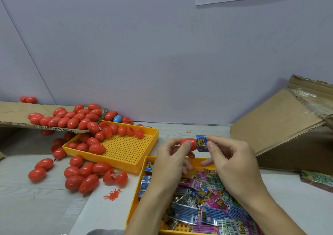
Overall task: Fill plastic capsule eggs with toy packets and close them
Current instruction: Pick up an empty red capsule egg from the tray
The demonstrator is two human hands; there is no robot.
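My left hand (pixel 173 159) grips a red capsule egg half (pixel 190 143), its open end facing right. My right hand (pixel 232 159) pinches a folded blue toy packet (pixel 201 143) and holds it against the mouth of that half. Both hands hover above a yellow tray (pixel 146 162) heaped with several blue, pink and green toy packets (pixel 209 204). Several closed red eggs (pixel 84 175) lie on the table at the left. One open red egg (pixel 115 178) lies beside them.
A second yellow perforated tray (pixel 126 150) holds red eggs and halves at its far side. More red eggs and one blue egg (pixel 117 118) pile on a cardboard flap (pixel 16 115). A cardboard box (pixel 288 132) stands right. A red splat toy (pixel 112 195) lies on the table.
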